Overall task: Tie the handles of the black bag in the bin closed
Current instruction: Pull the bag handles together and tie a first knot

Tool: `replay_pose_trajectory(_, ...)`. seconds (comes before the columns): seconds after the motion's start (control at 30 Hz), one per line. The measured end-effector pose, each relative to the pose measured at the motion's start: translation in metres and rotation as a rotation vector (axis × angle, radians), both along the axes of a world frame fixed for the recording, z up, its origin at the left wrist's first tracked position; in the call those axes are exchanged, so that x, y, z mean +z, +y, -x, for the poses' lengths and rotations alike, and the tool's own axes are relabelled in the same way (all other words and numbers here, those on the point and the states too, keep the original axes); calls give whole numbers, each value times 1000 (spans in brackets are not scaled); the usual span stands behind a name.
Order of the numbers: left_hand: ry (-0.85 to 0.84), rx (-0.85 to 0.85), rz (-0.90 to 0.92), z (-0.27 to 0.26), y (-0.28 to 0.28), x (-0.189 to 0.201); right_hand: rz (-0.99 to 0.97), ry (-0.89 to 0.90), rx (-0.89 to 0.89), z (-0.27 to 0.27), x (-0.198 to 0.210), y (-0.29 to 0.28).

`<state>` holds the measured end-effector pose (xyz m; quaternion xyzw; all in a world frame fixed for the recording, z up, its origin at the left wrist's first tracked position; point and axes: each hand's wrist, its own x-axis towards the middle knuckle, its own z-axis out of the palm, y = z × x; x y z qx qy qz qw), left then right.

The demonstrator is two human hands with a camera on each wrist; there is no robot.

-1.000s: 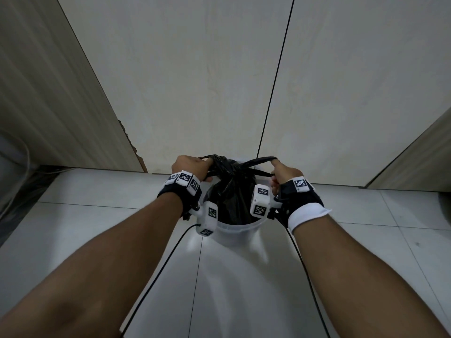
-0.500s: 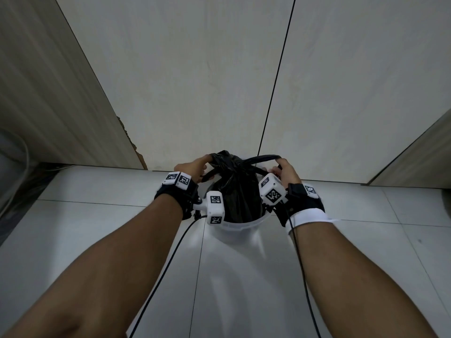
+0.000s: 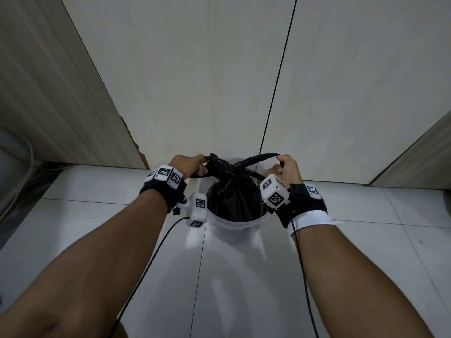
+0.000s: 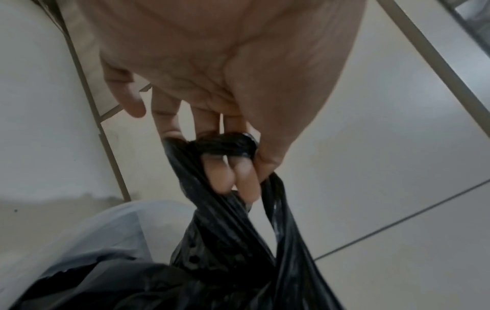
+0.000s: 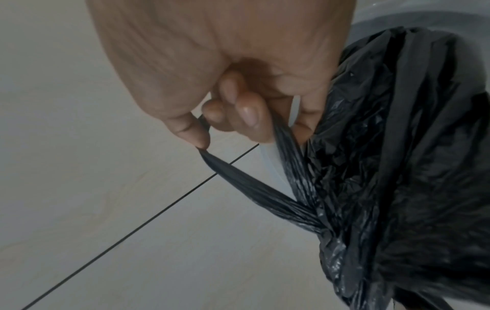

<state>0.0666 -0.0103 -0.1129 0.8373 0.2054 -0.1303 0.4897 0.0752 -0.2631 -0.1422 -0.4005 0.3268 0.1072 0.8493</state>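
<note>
A black plastic bag (image 3: 233,197) sits in a small white bin (image 3: 234,224) on the tiled floor, its top gathered and its two handles crossed above it. My left hand (image 3: 192,165) grips the left handle (image 4: 225,144), which loops round two curled fingers (image 4: 221,178) in the left wrist view. My right hand (image 3: 285,168) pinches the right handle (image 5: 238,178) between thumb and curled fingers (image 5: 249,117), pulling it taut away from the bag (image 5: 397,146). Both handles stretch outward from the gathered neck (image 3: 231,170).
A pale wall panel (image 3: 207,81) stands just behind the bin, with a wooden panel (image 3: 48,93) on the left and another at far right (image 3: 419,154). Black cables (image 3: 151,252) run from the wrist cameras along my forearms over the grey floor tiles (image 3: 244,289).
The hands came closer together half a second ago with the handles slack, and now they have moved apart, drawing both handles taut across the top of the bag.
</note>
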Motion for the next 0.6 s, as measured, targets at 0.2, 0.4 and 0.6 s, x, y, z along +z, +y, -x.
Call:
replay_pose_trajectory(0.2, 5, 60, 344, 4, 21, 8, -87, -103, -11, 2, -4, -8)
replay_pose_trajectory(0.4, -89, 298, 1159, 20, 17, -3, -286, -189, -99, 9, 1, -4)
replay_pose_trajectory(0.6, -152, 190, 1198, 27, -2, -20, -391, -340, -74, 16, -1, -2)
